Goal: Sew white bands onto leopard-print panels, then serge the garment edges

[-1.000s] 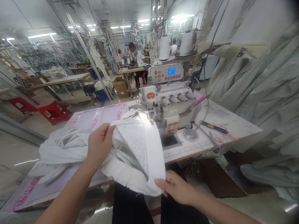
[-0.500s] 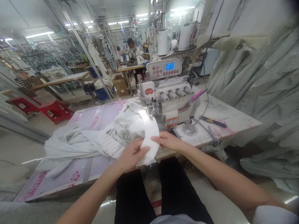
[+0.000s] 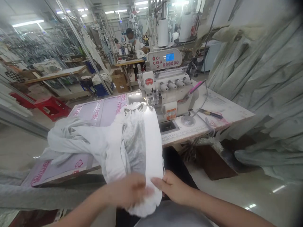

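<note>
Both hands are at the near end of the white cloth, below the table's front edge and over the lap. The left hand is blurred; its fingers look curled onto the cloth's lower hem, gripping it, though the exact pinch cannot be read. The right hand has its fingers closed narrow on the same hem from the right side, thumb on top.

The cloth runs from the hands up over the front edge of the table to the needle area of the sewing machine, where its far end lies at or under the foot; contact there is too bright to confirm. The rest is heaped toward the table's left side on a purple sheet.

Judgement: the step in hand appears to be gathering and aligning the hem end of a seam. The next move would call for keeping both edges matched and flat while the cloth is drawn taut toward the foot.

Containers: a cardboard box on the floor beyond the table's far edge, contents not visible. Beside it a blue crate, white fabric piled on top. Scissors lie near the table's right edge.
</note>
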A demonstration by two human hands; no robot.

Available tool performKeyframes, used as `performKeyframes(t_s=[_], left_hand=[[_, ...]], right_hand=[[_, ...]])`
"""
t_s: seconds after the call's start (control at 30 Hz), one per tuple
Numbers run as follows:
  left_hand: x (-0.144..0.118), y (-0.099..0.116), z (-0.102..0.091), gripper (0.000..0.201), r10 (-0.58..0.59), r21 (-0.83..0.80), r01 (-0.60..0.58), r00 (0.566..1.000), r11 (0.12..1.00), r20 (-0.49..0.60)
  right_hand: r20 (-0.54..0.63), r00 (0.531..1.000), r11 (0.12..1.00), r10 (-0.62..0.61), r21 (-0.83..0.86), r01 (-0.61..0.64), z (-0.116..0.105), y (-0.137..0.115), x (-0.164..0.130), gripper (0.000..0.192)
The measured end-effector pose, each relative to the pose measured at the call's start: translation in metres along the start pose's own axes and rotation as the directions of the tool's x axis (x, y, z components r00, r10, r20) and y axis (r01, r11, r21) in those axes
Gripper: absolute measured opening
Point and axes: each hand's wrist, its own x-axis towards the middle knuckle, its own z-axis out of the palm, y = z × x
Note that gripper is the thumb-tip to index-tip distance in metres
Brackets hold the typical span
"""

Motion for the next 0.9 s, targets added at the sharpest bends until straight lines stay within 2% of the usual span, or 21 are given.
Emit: performKeyframes(t_s=[0.03, 0.07, 0.1, 0.13, 0.17, 0.2, 0.23, 0.3, 0.37, 0.4, 0.47, 0.57, 0.63, 0.8, 0.9], left_hand=[[0.013, -0.002, -0.01, 0.039, 0.005, 0.048, 0.002, 0.988, 0.999, -0.152], [0.026, -0.004, -0.02, 0.039, 0.024, 0.13, 0.023, 0.936, 0.991, -0.352], [0.039, -0.006, -0.029, 0.039, 0.066, 0.232, 0.076, 0.835, 0.97, -0.547], [0.049, -0.008, -0.036, 0.041, 0.118, 0.332, 0.163, 0.719, 0.929, -0.685], [0.058, -0.009, -0.042, 0.047, 0.155, 0.412, 0.276, 0.638, 0.868, -0.754], [0.063, -0.01, -0.046, 0.052, 0.155, 0.464, 0.388, 0.611, 0.796, -0.777], [0.065, -0.012, -0.048, 0.05, 0.117, 0.496, 0.475, 0.626, 0.727, -0.771], [0.062, -0.013, -0.052, 0.033, -0.007, 0.532, 0.554, 0.697, 0.64, -0.717], [0.05, -0.011, -0.058, 0.027, -0.067, 0.548, 0.536, 0.752, 0.642, -0.656], [0.043, -0.009, -0.062, 0.027, -0.049, 0.548, 0.511, 0.759, 0.663, -0.649], [0.031, -0.002, -0.071, 0.027, 0.009, 0.526, 0.492, 0.725, 0.694, -0.689], [0.021, 0.013, -0.087, 0.024, 0.098, 0.491, 0.493, 0.627, 0.718, -0.773], [0.022, 0.022, -0.096, 0.023, 0.133, 0.481, 0.499, 0.582, 0.721, -0.803], [0.035, 0.031, -0.119, 0.021, 0.209, 0.483, 0.517, 0.5, 0.707, -0.841], [0.044, 0.034, -0.138, 0.023, 0.242, 0.493, 0.531, 0.473, 0.689, -0.847]], right_hand=[[-0.007, 1.0, 1.0, -0.019, -0.023, 0.019, -0.001, 0.002, 0.001, 0.059], [0.002, 0.999, 0.998, -0.038, -0.041, 0.038, -0.003, 0.003, 0.003, 0.058], [0.02, 0.998, 0.997, -0.052, -0.053, 0.053, -0.005, 0.002, 0.005, 0.058], [0.037, 0.997, 0.996, -0.064, -0.064, 0.066, -0.007, 0.0, 0.007, 0.057], [0.045, 0.996, 0.994, -0.073, -0.078, 0.076, -0.009, -0.002, 0.009, 0.057], [0.051, 0.995, 0.992, -0.081, -0.092, 0.085, -0.009, -0.005, 0.01, 0.057], [0.053, 0.995, 0.991, -0.083, -0.101, 0.088, -0.009, -0.006, 0.01, 0.057], [0.058, 0.996, 0.992, -0.074, -0.101, 0.079, -0.008, -0.006, 0.008, 0.057], [0.044, 0.998, 0.996, -0.043, -0.081, 0.047, -0.008, -0.004, 0.005, 0.057], [0.028, 0.999, 0.997, -0.022, -0.07, 0.024, -0.008, -0.003, 0.005, 0.058], [0.009, 1.0, 0.998, 0.005, -0.06, -0.005, -0.012, -0.002, 0.007, 0.059], [-0.003, 1.0, 0.998, -0.016, -0.065, 0.016, -0.024, -0.007, 0.017, 0.059], [-0.015, 0.999, 0.997, -0.042, -0.066, 0.041, -0.033, -0.014, 0.027, 0.058], [-0.023, 0.997, 0.998, -0.07, -0.012, 0.069, -0.052, -0.034, 0.052, 0.057], [-0.037, 0.998, 0.994, -0.042, 0.098, 0.045, -0.059, -0.042, 0.065, 0.055]])
